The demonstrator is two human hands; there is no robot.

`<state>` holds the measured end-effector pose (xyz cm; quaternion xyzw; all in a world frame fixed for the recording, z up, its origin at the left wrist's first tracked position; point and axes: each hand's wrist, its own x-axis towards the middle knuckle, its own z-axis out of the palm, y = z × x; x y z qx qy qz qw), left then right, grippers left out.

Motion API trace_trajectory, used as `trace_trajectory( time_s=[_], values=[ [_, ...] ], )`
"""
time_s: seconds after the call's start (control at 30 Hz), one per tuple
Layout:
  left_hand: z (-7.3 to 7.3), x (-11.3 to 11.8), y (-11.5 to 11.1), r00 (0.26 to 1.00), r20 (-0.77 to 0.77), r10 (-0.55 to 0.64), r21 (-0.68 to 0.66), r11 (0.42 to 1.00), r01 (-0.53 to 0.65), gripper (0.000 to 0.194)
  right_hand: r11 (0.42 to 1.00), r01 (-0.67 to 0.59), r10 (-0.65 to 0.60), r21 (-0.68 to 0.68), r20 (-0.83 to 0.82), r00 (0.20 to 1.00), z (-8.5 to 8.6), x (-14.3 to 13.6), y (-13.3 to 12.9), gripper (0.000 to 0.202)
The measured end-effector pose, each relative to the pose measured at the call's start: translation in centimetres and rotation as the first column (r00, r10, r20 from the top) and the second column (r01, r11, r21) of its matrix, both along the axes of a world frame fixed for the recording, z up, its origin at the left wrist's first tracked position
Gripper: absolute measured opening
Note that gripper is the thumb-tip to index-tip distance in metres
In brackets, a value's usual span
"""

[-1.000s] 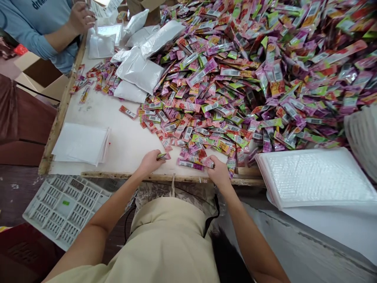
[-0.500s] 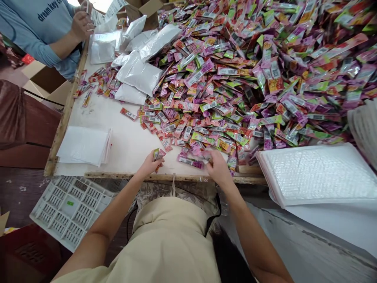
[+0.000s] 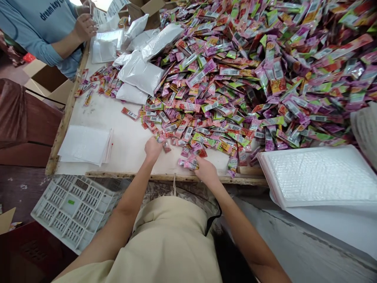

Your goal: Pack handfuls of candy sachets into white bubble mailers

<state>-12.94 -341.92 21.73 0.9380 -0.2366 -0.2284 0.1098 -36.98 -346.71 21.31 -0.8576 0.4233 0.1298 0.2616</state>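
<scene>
A large heap of small pink, green and purple sachets covers much of the white table. At the heap's near left edge, my left hand is closed on sachets, one showing at its fingertips. Farther right and close to the table's front edge, my right hand grips pink sachets that stick out leftward from its fingers. Between the two hands, a few loose sachets lie at the heap's border. The fingers of my left hand are partly hidden behind its back.
White paper sheets lie at the left. Filled white pouches rest beside the heap. Bubble mailers are stacked at the right. A person in a blue top stands back left. Below the table is a white crate.
My left hand has moved forward and slightly right to the heap's edge. My right hand has shifted left and slightly nearer, with pink sachets now at its fingertips.
</scene>
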Motion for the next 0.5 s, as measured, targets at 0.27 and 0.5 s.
trace_trajectory(
  time_s=[0.27, 0.5],
  values=[
    [0.9, 2.1, 5.3, 0.986, -0.001, -0.169, -0.094, 0.981, 0.168, 0.011, 0.997, 0.049, -0.073, 0.063, 0.48, 0.874, -0.4, -2.9, -0.7, 0.017],
    [2.7, 1.7, 3.6, 0.768, -0.635, -0.088, -0.526, 0.777, -0.345, 0.026, 0.899, 0.263, -0.41, 0.351, 0.46, 0.788, 1.4, -3.7, -1.4, 0.044]
  ],
)
